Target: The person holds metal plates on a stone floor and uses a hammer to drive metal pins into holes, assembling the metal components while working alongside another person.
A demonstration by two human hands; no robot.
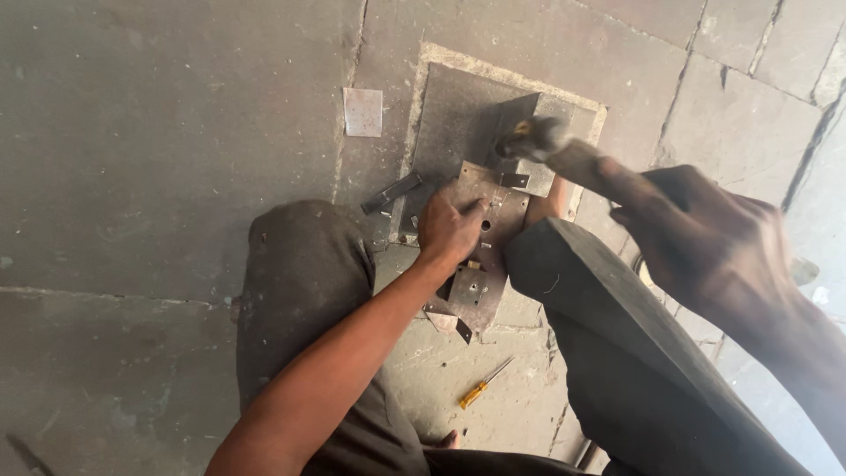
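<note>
My left hand [448, 231] presses down on a flat metal lock plate [480, 264] that lies on the floor between my knees. Its fingers rest near the plate's holes and small fittings. My right hand [705, 247] is raised and shut on the wooden handle of a hammer [551, 145]. The hammer's head is blurred and hangs above the far end of the plate. Under the plate lies a thick square steel slab [458, 115].
A yellow-handled screwdriver [483, 384] lies on the floor near my legs. A small square metal piece [363, 112] sits to the left of the slab, and a dark metal bar [392, 191] lies beside my left hand. My knees [300, 264] flank the plate.
</note>
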